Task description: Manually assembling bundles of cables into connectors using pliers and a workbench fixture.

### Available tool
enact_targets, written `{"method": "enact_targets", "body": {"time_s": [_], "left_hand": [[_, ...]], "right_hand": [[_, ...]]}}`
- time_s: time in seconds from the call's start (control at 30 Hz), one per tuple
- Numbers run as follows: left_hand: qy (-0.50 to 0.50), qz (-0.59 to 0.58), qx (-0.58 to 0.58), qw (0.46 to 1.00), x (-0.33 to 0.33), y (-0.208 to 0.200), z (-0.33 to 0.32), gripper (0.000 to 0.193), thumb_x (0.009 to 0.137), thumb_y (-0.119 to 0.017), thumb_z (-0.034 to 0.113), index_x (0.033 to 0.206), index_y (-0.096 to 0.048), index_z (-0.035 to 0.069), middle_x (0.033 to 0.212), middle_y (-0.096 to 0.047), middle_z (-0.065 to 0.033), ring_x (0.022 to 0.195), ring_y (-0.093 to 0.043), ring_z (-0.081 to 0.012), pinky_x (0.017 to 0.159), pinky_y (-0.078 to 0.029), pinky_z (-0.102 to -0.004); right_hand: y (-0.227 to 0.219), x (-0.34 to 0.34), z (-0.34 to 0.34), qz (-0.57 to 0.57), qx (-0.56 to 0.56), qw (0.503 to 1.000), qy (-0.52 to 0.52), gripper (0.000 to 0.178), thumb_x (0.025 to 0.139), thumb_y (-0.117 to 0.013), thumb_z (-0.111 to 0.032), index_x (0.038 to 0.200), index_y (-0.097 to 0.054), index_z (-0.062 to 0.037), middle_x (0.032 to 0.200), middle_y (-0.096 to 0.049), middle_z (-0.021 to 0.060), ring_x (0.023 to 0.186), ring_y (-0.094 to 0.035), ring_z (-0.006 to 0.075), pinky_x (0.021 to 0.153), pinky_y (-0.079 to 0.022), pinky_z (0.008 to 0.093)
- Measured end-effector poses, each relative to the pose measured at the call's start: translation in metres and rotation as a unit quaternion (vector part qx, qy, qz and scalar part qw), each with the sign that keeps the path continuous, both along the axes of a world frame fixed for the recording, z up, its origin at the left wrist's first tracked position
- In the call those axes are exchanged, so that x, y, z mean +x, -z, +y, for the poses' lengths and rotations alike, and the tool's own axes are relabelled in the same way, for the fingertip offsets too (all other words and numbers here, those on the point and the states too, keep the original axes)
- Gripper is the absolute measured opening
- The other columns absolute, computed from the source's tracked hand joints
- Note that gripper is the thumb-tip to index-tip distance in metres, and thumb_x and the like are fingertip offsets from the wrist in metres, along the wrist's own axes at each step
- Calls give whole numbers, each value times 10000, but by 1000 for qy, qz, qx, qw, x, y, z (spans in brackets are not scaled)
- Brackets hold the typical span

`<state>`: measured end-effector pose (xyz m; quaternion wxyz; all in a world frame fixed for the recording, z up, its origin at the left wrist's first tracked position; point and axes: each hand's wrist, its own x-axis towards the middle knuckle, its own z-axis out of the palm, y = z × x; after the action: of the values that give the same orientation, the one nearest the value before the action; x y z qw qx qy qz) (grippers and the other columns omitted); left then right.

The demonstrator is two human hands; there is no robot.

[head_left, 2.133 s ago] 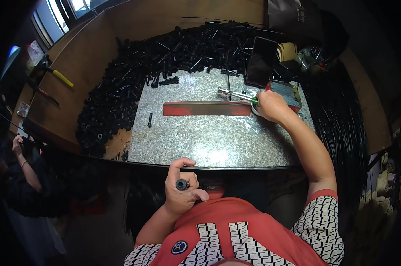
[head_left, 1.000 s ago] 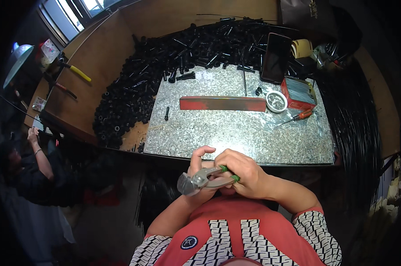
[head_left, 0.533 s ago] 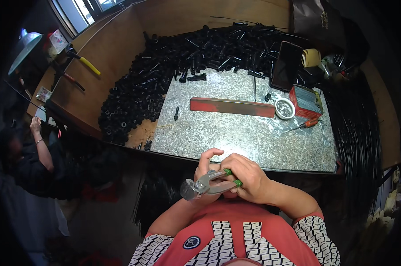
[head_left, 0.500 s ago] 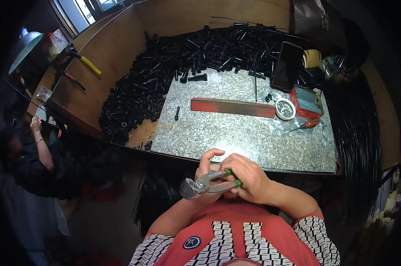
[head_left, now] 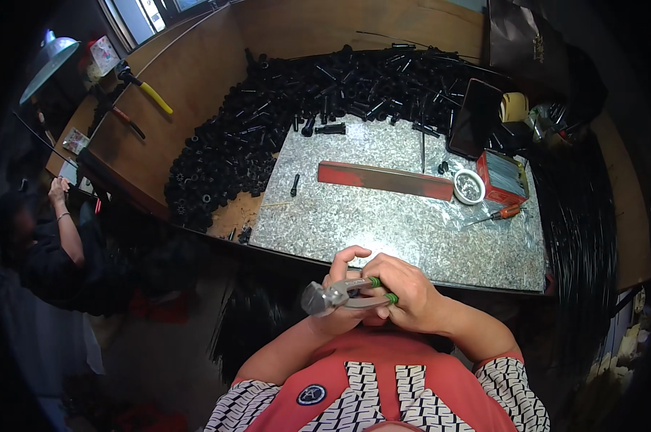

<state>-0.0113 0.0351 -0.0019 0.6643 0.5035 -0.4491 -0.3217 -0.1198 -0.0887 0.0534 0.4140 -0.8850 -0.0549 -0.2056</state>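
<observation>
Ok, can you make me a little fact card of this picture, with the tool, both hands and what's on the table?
Tool: silver metal pincers with green-banded handles
Right hand: gripping the pincers by the handles
Left hand: close beside the right hand, partly hidden; can't tell what it holds
Work surface: flat speckled grey slab
On it: long red-and-brown bar, round white bowl, orange-handled screwdriver
Behind: big heap of small black parts

We see speckled grey slab (head_left: pixel 325 223) bearing red-brown bar (head_left: pixel 383 181), slim black fitting (head_left: pixel 294 185), thin stick (head_left: pixel 275 204), white bowl (head_left: pixel 460 196), orange-handled screwdriver (head_left: pixel 506 212), red box (head_left: pixel 500 193).
</observation>
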Motion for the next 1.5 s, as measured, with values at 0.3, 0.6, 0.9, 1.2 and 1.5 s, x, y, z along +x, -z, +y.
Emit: {"method": "enact_targets", "body": {"time_s": [0.3, 0.6, 0.9, 1.2, 1.5], "left_hand": [[-24, -30, -22, 999, 4, 10, -1, 843, 638, -864, 315, 1246, -357, 25, 834, -644, -12, 735, -609, -71, 713, -468, -217], [-1, -64, -20, 998, 6, 7, 1, 785, 692, -842, 263, 1245, -347, 5, 736, -637, -26, 694, -644, -116, 637, -484, -244], [-16, -78, 6, 997, 5, -8, 2, 719, 727, -808, 179, 1243, -341, -3, 685, -644, -39, 647, -652, -141, 602, -477, -252], [-26, -71, 15, 997, 5, -7, 3, 733, 708, -809, 127, 1235, -323, -30, 601, -592, 25, 577, -586, -52, 541, -431, -185], [-22, -112, -1, 993, 5, -14, 6, 698, 727, -787, 137, 1239, -346, -38, 663, -652, -4, 641, -640, -90, 584, -458, -211]], "right_hand": [[5, 2, 7, -41, 72, 996, 31, 260, 721, -620, 47, 955, -513, 7, 867, -564, 158, 774, -583, 327, 671, -474, 371], [3, 4, 11, -61, 47, 996, 41, 227, 740, -630, 44, 932, -514, 5, 869, -577, 157, 766, -602, 306, 661, -493, 354], [2, 3, 11, -70, 48, 996, 35, 258, 730, -651, 32, 949, -518, 3, 886, -584, 163, 768, -605, 305, 668, -497, 353], [6, 4, 14, -78, 49, 995, 34, 256, 731, -660, 21, 941, -515, -4, 874, -582, 154, 768, -603, 302, 671, -496, 359], [0, 2, 10, -54, -14, 998, 24, 331, 648, -700, 25, 926, -523, -3, 859, -572, 136, 755, -592, 294, 658, -480, 350]]}}
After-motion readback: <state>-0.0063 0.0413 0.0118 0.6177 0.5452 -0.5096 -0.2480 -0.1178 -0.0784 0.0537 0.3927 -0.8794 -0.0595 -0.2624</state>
